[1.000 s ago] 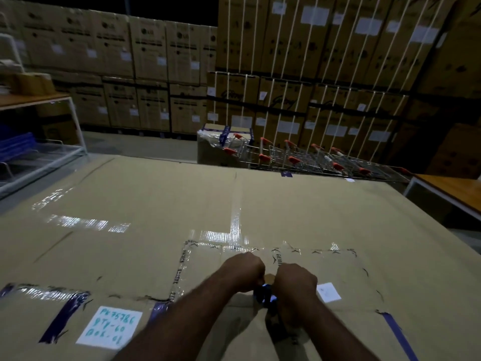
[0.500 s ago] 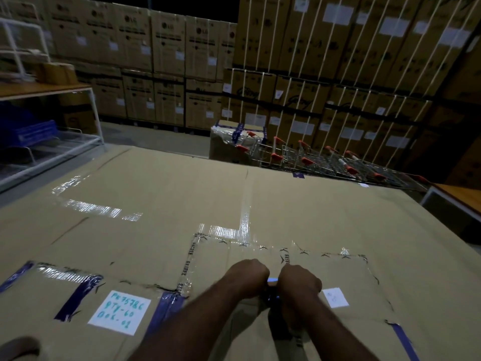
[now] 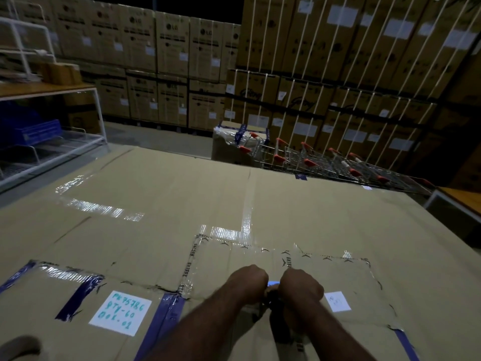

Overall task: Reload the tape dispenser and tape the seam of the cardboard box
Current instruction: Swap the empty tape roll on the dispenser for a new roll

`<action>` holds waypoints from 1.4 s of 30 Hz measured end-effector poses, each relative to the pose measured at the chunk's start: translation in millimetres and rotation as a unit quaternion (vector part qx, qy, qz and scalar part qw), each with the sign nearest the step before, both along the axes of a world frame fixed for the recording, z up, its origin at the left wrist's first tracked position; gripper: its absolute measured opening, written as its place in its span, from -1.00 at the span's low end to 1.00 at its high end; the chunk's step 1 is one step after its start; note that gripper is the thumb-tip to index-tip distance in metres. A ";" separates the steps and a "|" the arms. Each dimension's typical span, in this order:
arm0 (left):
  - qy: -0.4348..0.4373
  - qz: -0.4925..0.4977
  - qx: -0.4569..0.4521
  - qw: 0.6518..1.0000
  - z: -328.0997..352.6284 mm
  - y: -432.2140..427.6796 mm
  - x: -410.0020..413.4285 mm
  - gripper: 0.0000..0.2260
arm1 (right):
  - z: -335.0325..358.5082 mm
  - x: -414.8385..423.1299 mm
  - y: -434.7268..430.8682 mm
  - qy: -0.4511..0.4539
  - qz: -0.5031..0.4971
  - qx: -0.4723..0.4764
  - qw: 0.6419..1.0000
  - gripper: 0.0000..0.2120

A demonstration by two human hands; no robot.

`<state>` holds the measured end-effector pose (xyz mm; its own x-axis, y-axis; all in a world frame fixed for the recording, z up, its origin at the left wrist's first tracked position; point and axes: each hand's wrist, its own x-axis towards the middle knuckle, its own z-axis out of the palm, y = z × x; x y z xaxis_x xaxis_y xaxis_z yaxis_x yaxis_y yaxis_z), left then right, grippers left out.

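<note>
I see both hands low in the middle of the head view, fists side by side over the big cardboard box (image 3: 299, 204) that fills most of the frame. My left hand (image 3: 247, 284) is curled tight, knuckles up, and my right hand (image 3: 302, 287) is curled the same way just beside it; both are closed around the tape dispenser (image 3: 273, 295), a dark object with a small pale blue part showing between the fists. Most of it is hidden, so I cannot tell whether a roll is loaded. The hands sit above a patch of cardboard outlined in printed clear tape (image 3: 289, 259), and a glossy strip of clear tape runs along the seam (image 3: 247, 204) from the far edge toward them. A small white sticker (image 3: 337, 301) lies just right of my right hand, and a white label (image 3: 120, 312) with teal handwriting lies well to the left, beside a strip of blue tape (image 3: 166, 316). Beyond the box, shopping carts (image 3: 338, 165) with red handles stand in a row before stacked cartons (image 3: 338, 74).
</note>
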<state>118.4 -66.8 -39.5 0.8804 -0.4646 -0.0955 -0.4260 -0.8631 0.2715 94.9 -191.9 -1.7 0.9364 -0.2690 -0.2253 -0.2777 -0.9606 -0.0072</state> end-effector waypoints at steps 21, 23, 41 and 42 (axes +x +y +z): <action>0.036 0.066 -0.089 0.993 -25.4 8.4 -4.1 -0.62 | -24.9 7.1 -2.1 0.021 0.012 -0.008 1.000 -0.75; 0.031 0.065 -0.096 0.993 -27.0 8.5 -4.1 -0.52 | -23.1 7.1 -1.5 0.019 0.007 0.006 1.000 -0.72; 0.026 0.042 -0.130 0.990 -29.6 7.5 -6.8 -0.71 | -18.6 -13.5 -12.6 -0.058 0.000 0.144 0.988 -0.74; 0.024 0.039 -0.128 0.991 -31.0 7.8 -4.9 -0.68 | -18.8 -13.7 -14.2 -0.057 0.001 0.154 0.986 -0.76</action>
<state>113.5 -59.0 -70.6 0.9118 -0.4099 -0.0254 -0.3423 -0.7928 0.5043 81.2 -206.0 -20.6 0.9608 -0.2022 -0.1898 -0.2564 -0.9083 -0.3304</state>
